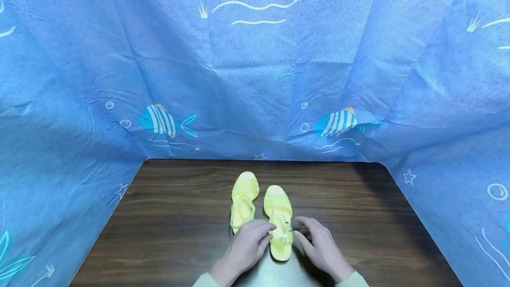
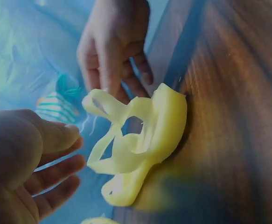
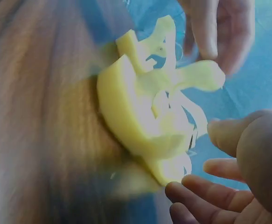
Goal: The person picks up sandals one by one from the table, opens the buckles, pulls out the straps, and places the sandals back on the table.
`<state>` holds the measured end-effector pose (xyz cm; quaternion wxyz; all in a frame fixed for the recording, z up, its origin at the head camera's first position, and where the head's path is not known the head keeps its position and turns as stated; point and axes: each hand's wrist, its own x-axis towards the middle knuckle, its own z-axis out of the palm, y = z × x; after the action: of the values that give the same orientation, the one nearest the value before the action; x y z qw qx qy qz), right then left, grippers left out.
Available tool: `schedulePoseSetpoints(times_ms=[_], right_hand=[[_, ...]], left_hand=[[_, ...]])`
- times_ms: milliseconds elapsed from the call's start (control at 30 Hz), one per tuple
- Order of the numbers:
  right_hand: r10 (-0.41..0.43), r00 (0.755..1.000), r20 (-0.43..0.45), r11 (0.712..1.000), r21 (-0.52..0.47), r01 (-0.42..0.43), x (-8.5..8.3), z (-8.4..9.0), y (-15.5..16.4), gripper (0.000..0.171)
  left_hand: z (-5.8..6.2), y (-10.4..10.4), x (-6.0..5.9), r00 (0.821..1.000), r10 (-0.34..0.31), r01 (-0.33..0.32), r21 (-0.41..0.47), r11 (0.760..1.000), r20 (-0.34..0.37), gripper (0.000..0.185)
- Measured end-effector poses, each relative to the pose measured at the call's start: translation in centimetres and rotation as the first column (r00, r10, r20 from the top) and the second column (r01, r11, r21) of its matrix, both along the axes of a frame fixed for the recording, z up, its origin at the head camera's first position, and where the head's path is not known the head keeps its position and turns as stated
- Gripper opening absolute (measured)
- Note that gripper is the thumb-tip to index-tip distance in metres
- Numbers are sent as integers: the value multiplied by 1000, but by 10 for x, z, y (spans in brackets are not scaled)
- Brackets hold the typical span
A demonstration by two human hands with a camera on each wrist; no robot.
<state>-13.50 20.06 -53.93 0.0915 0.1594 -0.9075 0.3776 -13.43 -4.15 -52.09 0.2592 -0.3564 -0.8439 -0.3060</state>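
Note:
Two pale yellow sandals lie sole down on the table in the head view, toes pointing away. The right sandal (image 1: 278, 207) sits between my hands, its straps standing up and a small buckle (image 1: 288, 226) on its right side. Beside it, slightly farther off, is the left sandal (image 1: 244, 194), its heel partly hidden by my left hand (image 1: 251, 240). That hand's fingers are relaxed near the right sandal's left edge, with nothing between them in the left wrist view. On the other side, my right hand (image 1: 320, 245) has its fingers spread, thumb tip close to the strap (image 3: 196, 114).
The dark wood-grain table (image 1: 159, 234) carries the sandals. A blue cloth (image 1: 255, 79) printed with fish, stars and bubbles hangs along the table's back, left and right edges.

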Motion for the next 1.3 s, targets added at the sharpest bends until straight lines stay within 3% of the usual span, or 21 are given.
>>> schedulePoseSetpoints(times_ms=[167, 267, 400, 500, 700, 833, 967, 1100, 1300], right_hand=[[-1, 1000, -4, 1000, 9, 2, -10, 4, -12, 29], [-10, 1000, 0, 1000, 26, 10, -12, 5, -18, 27], [-14, 1000, 24, 999, 46, 13, -12, 4, -24, 15], [-12, 1000, 29, 999, 52, 11, -12, 1, -28, 13], [-25, 999, -42, 1000, 10, 25, -12, 0, -27, 17], [-29, 998, -56, 999, -17, 28, -10, -1, -22, 19], [-22, 1000, -18, 999, -28, 22, -8, -2, -15, 19], [3, 999, 52, 1000, -30, -1, -6, -1, -8, 15], [85, 977, 196, 990, -125, -61, -7, -1, -1, 10]], left_hand=[[4, 12, -20, 999, -34, 28, -128, 991, -40, 24], [7, 21, -30, 1000, 0, -6, -257, 966, -20, 29], [9, 30, -36, 996, 79, -53, -495, 868, 31, 45], [8, 34, -39, 991, 103, -38, -580, 814, 79, 51], [7, 37, -48, 994, 102, -57, -583, 810, 45, 18], [10, 38, -51, 994, 92, -38, -582, 812, 63, 9], [14, 40, -52, 993, 60, 10, -585, 811, 100, 10], [16, 42, -53, 997, -16, 61, -599, 798, 79, 13], [19, 47, -57, 993, -118, 101, -652, 752, 18, 15]])
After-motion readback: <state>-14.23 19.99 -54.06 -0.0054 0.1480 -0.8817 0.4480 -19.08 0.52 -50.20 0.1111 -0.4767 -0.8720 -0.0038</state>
